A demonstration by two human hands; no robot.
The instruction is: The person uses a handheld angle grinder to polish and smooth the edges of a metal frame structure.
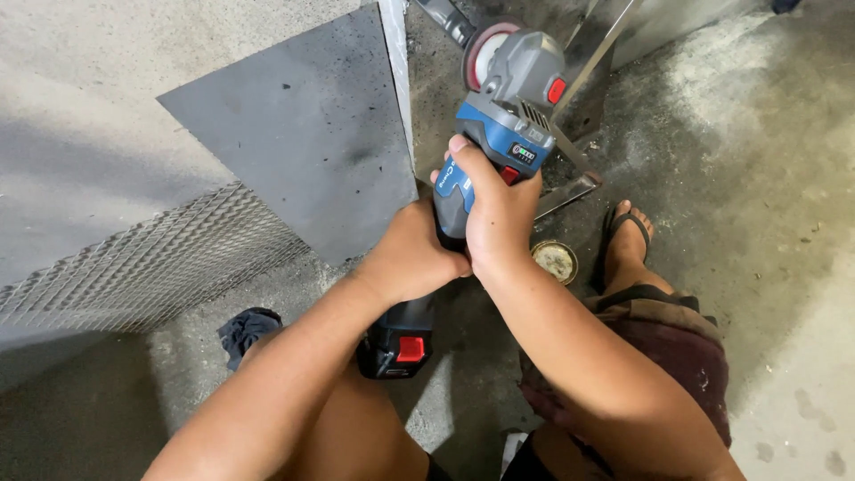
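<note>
A blue and grey cordless angle grinder (500,116) points away from me, its red flap disc (485,49) at the far end and its black battery pack (398,343) with a red latch near my lap. My right hand (499,209) wraps the blue body just behind the head. My left hand (411,256) grips the handle below it, touching the right hand. The disc sits close to the upright edge of a grey metal sheet (307,134).
An expanded metal mesh panel (151,263) leans at the left. Angle-iron pieces (579,160) lie beyond the grinder. A round worn disc (556,261) lies on the concrete floor by my sandalled right foot (628,236). A dark rag (245,330) lies lower left.
</note>
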